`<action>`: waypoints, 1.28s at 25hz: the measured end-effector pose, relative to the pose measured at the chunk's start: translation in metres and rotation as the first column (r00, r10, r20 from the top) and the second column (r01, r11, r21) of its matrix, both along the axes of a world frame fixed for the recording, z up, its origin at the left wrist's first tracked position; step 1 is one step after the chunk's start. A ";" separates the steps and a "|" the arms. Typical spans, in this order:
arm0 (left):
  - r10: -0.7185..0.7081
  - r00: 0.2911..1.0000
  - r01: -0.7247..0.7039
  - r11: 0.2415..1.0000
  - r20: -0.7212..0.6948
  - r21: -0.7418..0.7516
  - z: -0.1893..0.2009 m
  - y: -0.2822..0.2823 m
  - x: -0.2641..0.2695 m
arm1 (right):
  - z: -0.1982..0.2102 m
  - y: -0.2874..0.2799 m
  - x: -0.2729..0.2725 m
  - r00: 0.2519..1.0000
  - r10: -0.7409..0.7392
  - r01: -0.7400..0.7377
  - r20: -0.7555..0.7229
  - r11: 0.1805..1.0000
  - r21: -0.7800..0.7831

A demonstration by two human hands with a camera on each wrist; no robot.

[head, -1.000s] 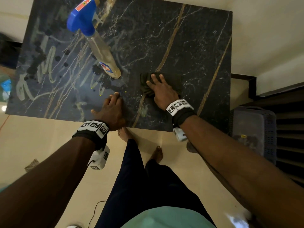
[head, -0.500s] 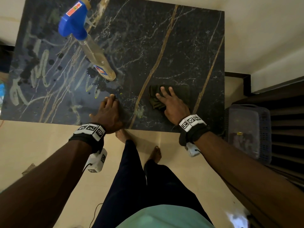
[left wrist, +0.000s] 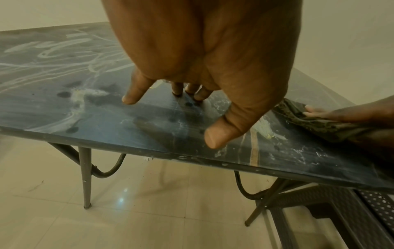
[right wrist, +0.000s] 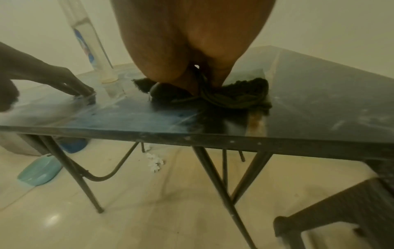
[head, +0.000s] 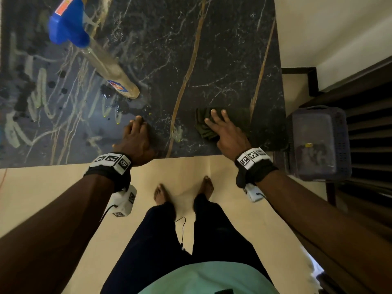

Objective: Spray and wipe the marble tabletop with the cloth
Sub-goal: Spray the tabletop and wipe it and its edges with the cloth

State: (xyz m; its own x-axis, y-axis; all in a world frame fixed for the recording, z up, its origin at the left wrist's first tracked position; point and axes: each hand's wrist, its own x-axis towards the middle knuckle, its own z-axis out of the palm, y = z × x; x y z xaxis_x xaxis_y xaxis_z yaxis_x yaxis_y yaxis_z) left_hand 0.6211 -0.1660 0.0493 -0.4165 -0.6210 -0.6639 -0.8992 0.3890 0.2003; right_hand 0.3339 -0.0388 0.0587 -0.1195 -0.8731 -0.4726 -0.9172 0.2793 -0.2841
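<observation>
The dark marble tabletop (head: pixel 222 49) with gold veins shows wet smears at its left. A dark cloth (head: pixel 237 119) lies near the front right edge, and my right hand (head: pixel 227 132) presses flat on it with straight fingers. In the right wrist view the cloth (right wrist: pixel 241 96) is bunched under the palm. My left hand (head: pixel 137 136) rests on the marble near the front edge, its fingertips (left wrist: pixel 178 91) touching the surface and holding nothing. A clear spray bottle (head: pixel 106 64) with a blue head stands behind the left hand.
A grey plastic basket (head: pixel 318 143) sits on a dark stool right of the table. A light blue object (right wrist: pixel 40 170) lies on the tiled floor under the table's left side. My bare feet (head: pixel 163 194) stand close to the front edge.
My right hand has slid the cloth rightward and toward the front edge. The left hand has stayed planted on the marble. The bottle has not moved.
</observation>
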 end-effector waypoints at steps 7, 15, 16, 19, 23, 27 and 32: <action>-0.124 0.992 0.124 0.992 0.004 -0.025 -0.006 -0.007 0.015 | 0.004 -0.019 0.012 0.971 -0.232 0.230 -0.060 0.973 -0.034; -0.259 0.966 0.259 0.966 0.016 -0.018 -0.010 -0.019 0.028 | 0.001 0.073 0.050 0.965 -0.260 0.261 -0.025 0.965 0.010; -0.253 0.967 0.254 0.967 0.018 -0.011 -0.008 -0.020 0.027 | 0.003 0.076 0.043 0.962 -0.271 0.271 -0.031 0.963 0.007; -0.236 0.972 0.236 0.972 0.001 0.003 -0.001 -0.016 0.027 | 0.007 0.075 0.037 0.939 -0.334 0.334 -0.082 0.942 -0.018; -0.216 0.976 0.216 0.976 0.004 0.008 0.011 -0.007 0.026 | 0.002 0.068 0.083 0.932 -0.343 0.343 -0.116 0.939 -0.026; -0.215 0.976 0.214 0.977 0.027 0.017 0.023 -0.004 0.024 | 0.001 0.053 0.141 0.968 -0.243 0.245 -0.059 0.969 0.035; -0.237 0.969 0.240 0.970 0.065 -0.042 0.026 -0.002 0.029 | 0.005 0.051 0.151 0.965 -0.263 0.262 0.022 0.964 0.031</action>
State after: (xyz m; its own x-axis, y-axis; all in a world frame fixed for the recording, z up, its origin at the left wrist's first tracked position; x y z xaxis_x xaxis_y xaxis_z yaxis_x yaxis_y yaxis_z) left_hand 0.6505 -0.1679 0.0753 -0.5173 -0.5413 -0.6628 -0.7892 0.6013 0.1248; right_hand 0.4852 0.0123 0.0640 -0.3305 -0.7993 -0.5019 -0.8031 0.5175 -0.2952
